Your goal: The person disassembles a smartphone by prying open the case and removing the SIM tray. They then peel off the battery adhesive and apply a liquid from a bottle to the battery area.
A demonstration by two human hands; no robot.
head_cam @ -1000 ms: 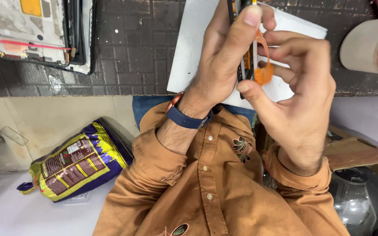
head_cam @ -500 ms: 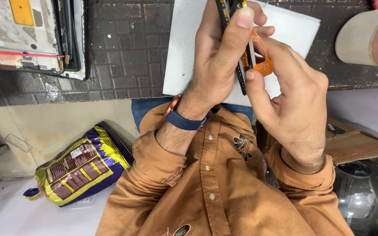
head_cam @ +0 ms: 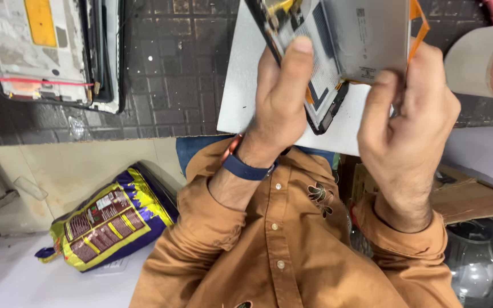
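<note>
Opened phone (head_cam: 306,63) — now turned flat to the camera, edge-on a second ago; its insides are exposed for work. Left hand (head_cam: 278,105) grips its frame, thumb across it. Right hand (head_cam: 409,122) pinches a grey panel (head_cam: 369,34) at 12 o'clock. White sheet (head_cam: 241,97) beneath. Dismantled tablet (head_cam: 47,51) at 10; snack bag (head_cam: 106,219) at 8 — nothing obstructs.

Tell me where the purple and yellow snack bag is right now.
In the head view, the purple and yellow snack bag lies at lower left on the pale floor, beside the orange sleeve of the left arm and below the dark tiled bench edge.
</note>
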